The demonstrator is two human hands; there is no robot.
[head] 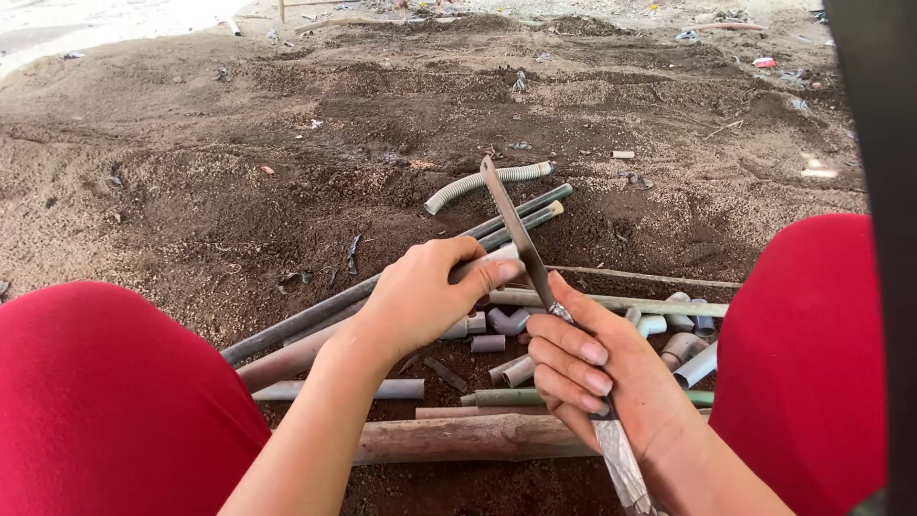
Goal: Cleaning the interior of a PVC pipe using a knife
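My left hand is closed around the end of a grey plastic pipe that runs down to the left across the dirt. My right hand grips a hacksaw blade by its tape-wrapped end. The blade rises up and to the left, crossing the pipe right beside my left thumb. Both my knees, in red trousers, frame the scene.
Several grey pipe lengths, short offcuts and elbow fittings lie on the soil below my hands. A wooden pole lies across the front. A grey corrugated hose lies further off. A dark post stands at the right edge.
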